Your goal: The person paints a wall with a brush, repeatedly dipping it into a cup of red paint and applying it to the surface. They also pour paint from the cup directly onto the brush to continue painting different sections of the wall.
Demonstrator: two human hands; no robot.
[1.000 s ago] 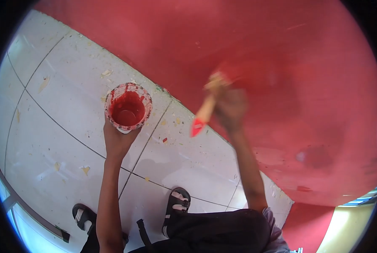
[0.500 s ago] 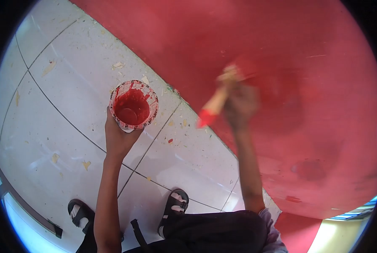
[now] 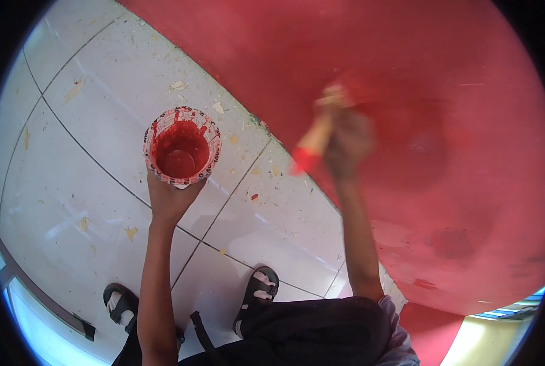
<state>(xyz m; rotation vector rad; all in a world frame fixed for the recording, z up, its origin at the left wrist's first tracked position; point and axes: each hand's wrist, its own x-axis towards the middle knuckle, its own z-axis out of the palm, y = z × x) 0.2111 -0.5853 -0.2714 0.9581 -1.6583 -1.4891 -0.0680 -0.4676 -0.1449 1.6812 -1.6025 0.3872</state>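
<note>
My left hand (image 3: pixel 173 198) grips a paper cup (image 3: pixel 183 146) from below and behind, its mouth tipped toward me. Red paint (image 3: pixel 180 160) coats the inside of the cup and lies at its bottom. Up against the red wall (image 3: pixel 443 201), my right hand (image 3: pixel 349 140) is closed around a paintbrush (image 3: pixel 318 137) with a pale wooden handle and a red end. Motion blurs this hand and the brush; the bristles merge with the red of the wall. A darker, wet-looking patch of paint spreads just right of the brush.
Pale floor tiles (image 3: pixel 111 131) meet the wall along a diagonal edge littered with paint flakes (image 3: pixel 178 86). Below are my sandalled feet (image 3: pixel 261 287) and dark trousers (image 3: pixel 321 326). A dark frame edge (image 3: pixel 37 293) lies at lower left, and a louvred window (image 3: pixel 510 312) at lower right.
The cup has shifted slightly left and up in view. My right hand and the paintbrush remain at nearly the same spot on the wall, still blurred. The view itself has shifted a little.
</note>
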